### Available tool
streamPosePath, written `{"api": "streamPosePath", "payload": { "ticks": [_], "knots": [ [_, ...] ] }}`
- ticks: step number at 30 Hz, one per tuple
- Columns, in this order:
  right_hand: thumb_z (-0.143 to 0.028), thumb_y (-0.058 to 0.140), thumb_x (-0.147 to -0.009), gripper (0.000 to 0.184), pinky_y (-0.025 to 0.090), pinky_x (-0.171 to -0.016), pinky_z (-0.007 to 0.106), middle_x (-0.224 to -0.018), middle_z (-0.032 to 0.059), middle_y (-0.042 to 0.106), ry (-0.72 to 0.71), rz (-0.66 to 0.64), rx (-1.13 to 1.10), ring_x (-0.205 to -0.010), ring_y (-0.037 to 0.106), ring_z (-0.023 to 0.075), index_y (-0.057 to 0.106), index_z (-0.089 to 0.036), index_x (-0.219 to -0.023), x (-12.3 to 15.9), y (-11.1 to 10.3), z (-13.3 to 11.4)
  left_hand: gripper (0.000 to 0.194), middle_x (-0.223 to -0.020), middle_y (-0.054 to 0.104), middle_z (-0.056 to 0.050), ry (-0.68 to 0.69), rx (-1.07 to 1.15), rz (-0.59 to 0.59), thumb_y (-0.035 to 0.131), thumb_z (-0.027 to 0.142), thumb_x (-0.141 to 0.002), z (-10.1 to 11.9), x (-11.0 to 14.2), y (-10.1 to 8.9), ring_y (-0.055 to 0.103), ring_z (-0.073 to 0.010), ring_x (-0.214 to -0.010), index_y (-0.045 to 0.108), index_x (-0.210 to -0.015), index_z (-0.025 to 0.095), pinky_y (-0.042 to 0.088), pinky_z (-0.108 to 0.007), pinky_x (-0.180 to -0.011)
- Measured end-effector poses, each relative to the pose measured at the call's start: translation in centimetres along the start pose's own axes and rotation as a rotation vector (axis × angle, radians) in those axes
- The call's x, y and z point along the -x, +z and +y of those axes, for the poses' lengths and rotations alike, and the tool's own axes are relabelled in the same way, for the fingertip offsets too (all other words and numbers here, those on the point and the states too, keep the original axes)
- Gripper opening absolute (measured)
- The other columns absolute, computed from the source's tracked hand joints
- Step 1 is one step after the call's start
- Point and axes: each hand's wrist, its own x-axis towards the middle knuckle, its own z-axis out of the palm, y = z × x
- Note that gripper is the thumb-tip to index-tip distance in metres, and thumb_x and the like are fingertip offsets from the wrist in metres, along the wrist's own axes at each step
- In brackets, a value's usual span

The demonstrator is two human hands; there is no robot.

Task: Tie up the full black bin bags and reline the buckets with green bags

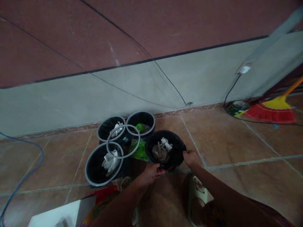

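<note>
Both my hands hold a black waste bin (176, 143) that stands on the tiled floor in front of me, with crumpled paper (162, 148) inside. My left hand (149, 174) grips its near rim at the lower left, fingers curled. On the bin's right edge my right hand (191, 158) is closed over the rim. The bin's lining looks like a black bag.
Three grey-rimmed black bins (104, 164) with paper and a green bag (139, 149) stand to the left, a loose grey ring (123, 141) lying across them. A red and yellow broom (272, 112) leans at the right wall. A blue cable (26, 173) runs at left. My sandalled feet (197, 189) are below.
</note>
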Motion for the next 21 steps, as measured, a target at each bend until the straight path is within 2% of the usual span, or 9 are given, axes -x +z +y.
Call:
{"api": "streamPosePath", "payload": {
  "ticks": [3, 6, 10, 13, 15, 17, 21],
  "knots": [
    [-0.027, 0.051, -0.090, 0.020, 0.051, -0.066, 0.028, -0.078, 0.0096, 0.072, 0.046, -0.004, -0.354, -0.076, 0.071, 0.0218, 0.068, -0.016, -0.085, 0.3, -0.2, -1.6, 0.013, -0.069, 0.069, -0.001, -0.015, 0.025, 0.019, 0.066, 0.029, -0.083, 0.2, 0.1, -0.2, 0.071, -0.0222, -0.083, 0.062, -0.090, 0.018, 0.049, -0.037, -0.085],
    [-0.031, 0.054, -0.089, 0.018, 0.046, -0.050, 0.024, -0.065, 0.0026, 0.065, 0.159, -0.047, -0.690, -0.057, 0.062, 0.0157, 0.062, -0.018, -0.080, 0.3, 0.0, -2.4, 0.014, -0.073, 0.068, -0.002, -0.035, 0.114, 0.052, 0.064, 0.030, -0.086, 0.9, 0.0, -0.4, 0.069, -0.0192, -0.076, 0.062, -0.091, 0.017, 0.050, -0.035, -0.084],
    [-0.043, 0.062, -0.084, 0.025, 0.045, -0.048, 0.024, -0.061, 0.0002, 0.062, 0.284, -0.072, -0.841, -0.054, 0.058, 0.0147, 0.059, -0.020, -0.074, -0.6, 0.1, -2.8, 0.023, -0.080, 0.068, -0.002, -0.014, 0.223, 0.103, 0.064, 0.040, -0.087, 2.7, 0.1, -0.7, 0.064, -0.0158, -0.066, 0.063, -0.091, 0.018, 0.051, -0.038, -0.081],
    [-0.030, 0.067, -0.076, 0.013, 0.046, -0.049, 0.024, -0.062, -0.0007, 0.062, 0.290, -0.053, -0.885, -0.056, 0.060, 0.0146, 0.059, -0.020, -0.073, -1.6, 0.1, -3.4, 0.027, -0.074, 0.065, 0.000, -0.008, 0.201, 0.172, 0.063, 0.045, -0.086, 4.0, -0.1, -0.7, 0.061, -0.0140, -0.060, 0.062, -0.084, 0.018, 0.050, -0.036, -0.074],
    [-0.022, 0.067, -0.070, 0.007, 0.047, -0.052, 0.024, -0.062, -0.0013, 0.063, 0.282, -0.042, -0.895, -0.058, 0.061, 0.0152, 0.061, -0.019, -0.073, -2.0, 0.1, -4.0, 0.022, -0.064, 0.059, 0.002, 0.030, 0.169, 0.240, 0.065, 0.035, -0.083, 4.6, -0.4, -0.7, 0.055, -0.0110, -0.052, 0.058, -0.073, 0.017, 0.047, -0.031, -0.065],
    [-0.021, 0.065, -0.068, 0.008, 0.049, -0.057, 0.025, -0.063, -0.0013, 0.065, 0.146, -0.027, -0.833, -0.063, 0.064, 0.0164, 0.066, -0.018, -0.076, -2.0, 0.0, -4.6, 0.018, -0.055, 0.052, 0.005, 0.084, 0.153, 0.295, 0.065, 0.022, -0.077, 5.0, -0.7, -0.6, 0.046, -0.0078, -0.046, 0.054, -0.064, 0.017, 0.041, -0.025, -0.057],
    [-0.026, 0.060, -0.074, 0.014, 0.048, -0.067, 0.025, -0.068, -0.0021, 0.070, -0.388, -0.004, -0.407, -0.071, 0.067, 0.0177, 0.073, -0.022, -0.076, -0.7, -0.6, -5.6, 0.007, -0.048, 0.046, 0.006, 0.254, 0.120, 0.269, 0.061, 0.010, -0.068, 5.6, -1.0, -0.7, 0.039, -0.0056, -0.042, 0.063, -0.064, 0.016, 0.031, -0.019, -0.049]
  ]
}}
